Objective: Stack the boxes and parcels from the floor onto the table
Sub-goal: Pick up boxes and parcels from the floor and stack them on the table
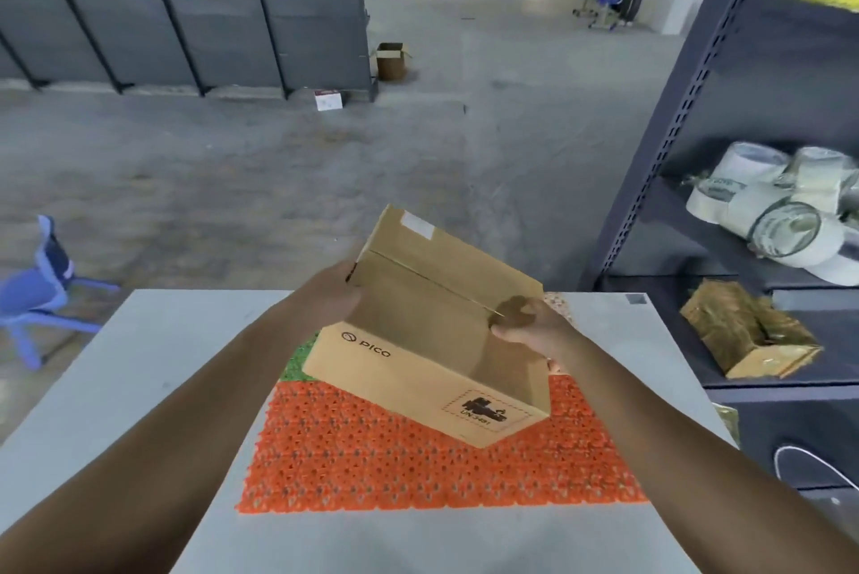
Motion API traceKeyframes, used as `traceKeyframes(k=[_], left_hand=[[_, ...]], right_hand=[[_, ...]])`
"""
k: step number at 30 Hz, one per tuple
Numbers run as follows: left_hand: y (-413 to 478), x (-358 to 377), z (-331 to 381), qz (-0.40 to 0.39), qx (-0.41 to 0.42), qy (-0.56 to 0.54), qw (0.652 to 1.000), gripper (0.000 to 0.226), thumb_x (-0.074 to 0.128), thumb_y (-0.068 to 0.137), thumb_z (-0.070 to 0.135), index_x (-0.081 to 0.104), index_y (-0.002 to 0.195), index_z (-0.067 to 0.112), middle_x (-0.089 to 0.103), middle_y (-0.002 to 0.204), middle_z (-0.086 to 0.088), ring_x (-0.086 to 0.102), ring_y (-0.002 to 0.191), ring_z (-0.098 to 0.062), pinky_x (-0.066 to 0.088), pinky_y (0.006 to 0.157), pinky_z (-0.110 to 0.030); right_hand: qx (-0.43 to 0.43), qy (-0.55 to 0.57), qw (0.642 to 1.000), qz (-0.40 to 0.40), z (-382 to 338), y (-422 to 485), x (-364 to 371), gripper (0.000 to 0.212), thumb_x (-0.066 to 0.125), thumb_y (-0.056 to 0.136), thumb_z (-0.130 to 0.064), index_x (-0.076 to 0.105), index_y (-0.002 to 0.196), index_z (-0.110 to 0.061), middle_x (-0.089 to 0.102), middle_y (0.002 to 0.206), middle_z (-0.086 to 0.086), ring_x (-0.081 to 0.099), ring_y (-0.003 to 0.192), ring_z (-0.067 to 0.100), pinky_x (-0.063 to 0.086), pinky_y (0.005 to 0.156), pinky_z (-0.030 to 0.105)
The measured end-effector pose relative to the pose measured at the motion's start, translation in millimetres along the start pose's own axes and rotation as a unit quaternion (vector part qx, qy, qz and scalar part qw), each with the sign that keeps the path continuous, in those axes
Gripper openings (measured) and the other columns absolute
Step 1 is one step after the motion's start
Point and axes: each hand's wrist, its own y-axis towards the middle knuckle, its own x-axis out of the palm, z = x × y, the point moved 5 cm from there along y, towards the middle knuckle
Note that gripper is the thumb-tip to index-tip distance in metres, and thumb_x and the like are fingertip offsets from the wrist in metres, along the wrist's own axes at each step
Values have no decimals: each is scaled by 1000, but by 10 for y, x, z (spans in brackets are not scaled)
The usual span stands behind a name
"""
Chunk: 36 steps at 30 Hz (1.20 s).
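Concrete floor [232, 178], upper half of the frame; grey bench [139, 387], lower half; steel shelving rack [697, 85] along the right edge. An orange studded mat [418, 471] lies at the bench's centre. Above it, mid-frame, a brown PICO cardboard box [432, 327] is held tilted, its lower corner over the mat; whether that corner touches cannot be told. The left hand [332, 294] grips the box's left end, its fingers mostly hidden behind the cardboard. The right hand [525, 327] pinches the right edge, thumb on the top face and fingers beneath. Step in hand, as judged: setting this box down on the bench. The next move calls for levelling the box, lowering it flat onto the mat, then letting go. An open brown carton [390, 60] and a small white box [328, 99] remain on the floor, upper centre, seemingly yet to be fetched.
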Motion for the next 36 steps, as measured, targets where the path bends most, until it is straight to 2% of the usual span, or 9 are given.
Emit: traceKeyframes(k=[2, 5, 11, 17, 22, 25, 28, 31, 36], left_hand=[[61, -71, -198, -3, -8, -24, 1000, 42, 47, 93, 14, 46, 135, 21, 55, 120, -3, 53, 99, -20, 41, 71, -27], [138, -185, -470, -5, -8, -83, 996, 40, 49, 93, 10, 46, 132, 19, 56, 124, -7, 55, 108, -28, 45, 83, -36], [482, -551, -1016, -4, -18, -121, 992, 35, 50, 92, 5, 52, 124, 20, 57, 118, 0, 52, 99, -16, 41, 72, -21], [736, -647, -1547, -18, -68, -130, 989, 38, 48, 94, 8, 47, 131, 13, 56, 120, -4, 52, 108, -24, 44, 88, -33], [831, -633, -1836, -35, -71, -150, 986, 32, 46, 94, 1, 54, 125, 6, 60, 122, -10, 55, 112, -27, 44, 96, -38], [899, -644, -1859, -42, -63, -171, 982, 30, 45, 93, -2, 57, 119, 6, 62, 117, -10, 58, 110, -27, 47, 95, -39], [974, -685, -1860, -32, -61, -176, 982, 29, 45, 93, -3, 58, 116, 9, 63, 114, -8, 58, 108, -26, 47, 92, -38], [1048, -749, -1902, -25, -63, -170, 983, 33, 45, 93, -2, 56, 122, 7, 62, 117, -10, 57, 109, -28, 46, 98, -42], [1088, -759, -1926, -17, -69, -158, 985, 35, 44, 93, 0, 52, 127, 6, 59, 121, -12, 55, 113, -30, 43, 102, -48]], right_hand=[[-26, -34, 999, 21, -151, 71, 53, 98, 84, 63, -52, 35, 144, -27, 47, 142, 1, 51, 121, 26, 48, 91, 41], [-40, -57, 996, 50, -405, 156, 202, 97, 83, 66, -49, 35, 145, -22, 49, 141, 3, 50, 125, 26, 45, 100, 40], [-59, -46, 993, 93, -913, 292, 575, 72, 84, 70, -31, 48, 132, -29, 58, 118, -4, 55, 95, 16, 43, 64, 27], [-73, -26, 994, 82, -1210, 449, 880, 69, 73, 76, -12, 47, 137, -29, 61, 117, -4, 65, 84, 11, 53, 58, 25], [-41, -13, 998, 53, -1210, 541, 1112, 64, 70, 79, -11, 45, 137, -26, 62, 111, -2, 66, 91, 17, 56, 78, 36], [-14, -41, 996, 78, -1194, 567, 1115, 46, 66, 80, -7, 56, 124, -18, 65, 98, -2, 63, 86, 15, 50, 67, 30], [-17, -50, 996, 72, -1222, 595, 1108, 38, 65, 83, -8, 58, 118, -21, 63, 92, -7, 62, 83, 12, 47, 64, 28], [-36, -65, 996, 57, -1247, 615, 1163, 38, 65, 84, -12, 57, 118, -27, 64, 96, -10, 61, 80, 5, 42, 57, 22], [-50, -89, 993, 55, -1251, 629, 1212, 46, 66, 86, -21, 52, 129, -28, 59, 95, -16, 56, 81, 0, 39, 58, 20]])
